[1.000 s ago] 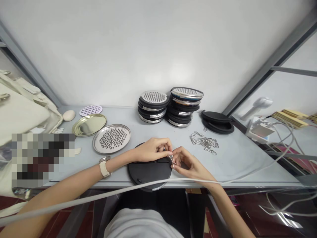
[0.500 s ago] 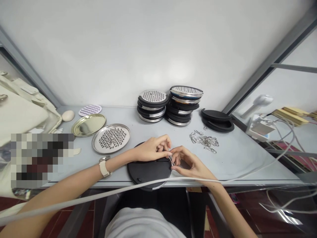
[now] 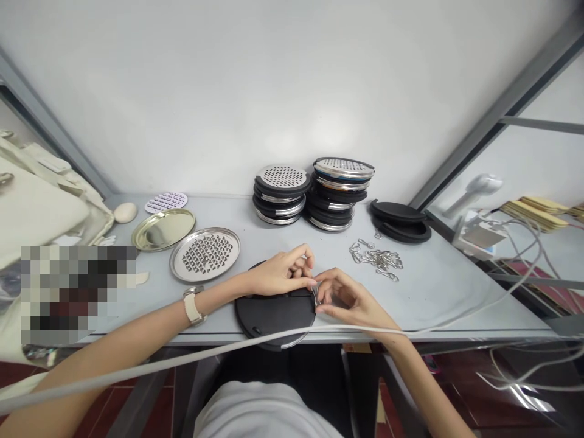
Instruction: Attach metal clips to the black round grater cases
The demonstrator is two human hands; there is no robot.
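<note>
A black round disc [image 3: 276, 316] lies at the table's front edge, with a strip of shiny rim at its lower right. My left hand [image 3: 285, 274] rests over the disc's back part, its thumb and fingers closed at a small metal clip [image 3: 316, 294] by the disc's right edge. From the right, my right hand [image 3: 342, 298] pinches the same clip between thumb and fingers. Several similar metal clips [image 3: 383, 260] lie in a loose pile to the right. Left of the disc is a round metal grater plate [image 3: 205, 254].
Two stacks of black-rimmed discs [image 3: 280, 194] stand at the back. Black rings [image 3: 399, 222] lie back right. A gold lid [image 3: 164, 230], a purple grater disc [image 3: 166, 202] and a bag [image 3: 41, 201] are left. A white cable [image 3: 219, 350] crosses in front.
Both hands stay in nearly the same place at the disc's right edge. The clip and fingertips have shifted very slightly.
</note>
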